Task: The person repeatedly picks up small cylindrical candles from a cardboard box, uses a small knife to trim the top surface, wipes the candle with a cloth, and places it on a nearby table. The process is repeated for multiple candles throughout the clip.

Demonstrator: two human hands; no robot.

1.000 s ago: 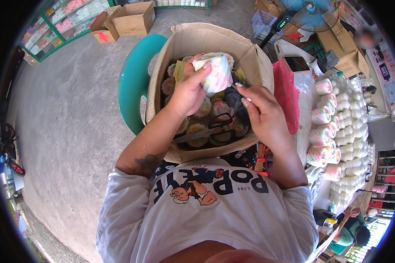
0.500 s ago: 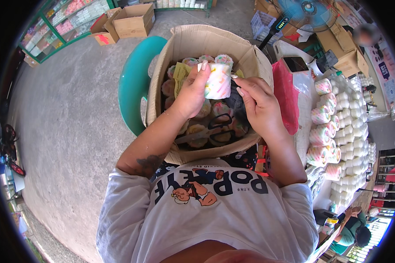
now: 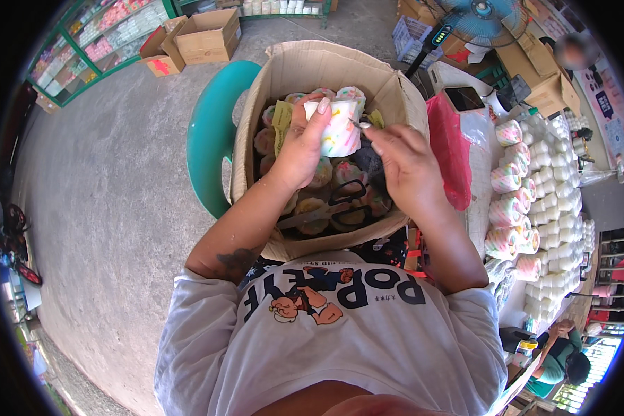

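Note:
My left hand (image 3: 299, 151) is wrapped round a white cylinder (image 3: 340, 133) with pink, yellow and green flecks, its thumb along the near side. Pinched in my right hand (image 3: 412, 163) is a thin, small dark tool (image 3: 357, 125), whose tip meets the cylinder's right side; its exact kind I cannot make out. Both hands are above an open cardboard box (image 3: 305, 55). Similar flecked cylinders (image 3: 319, 173) fill the box, partly hidden by my arms. Black-handled scissors (image 3: 347, 205) lie on top of them, near the box's front wall.
A teal plastic chair (image 3: 211, 139) stands against the box's left side. On the table to the right are a phone (image 3: 464, 99), a pink bag (image 3: 449, 156), flecked cylinders (image 3: 506, 211) and stacked white pieces (image 3: 551, 208). A fan (image 3: 482, 21) stands behind; another person (image 3: 555, 364) sits at lower right.
The cylinder has tilted slightly in my left hand. My right hand has moved a little left, bringing the tool's tip onto the cylinder's face.

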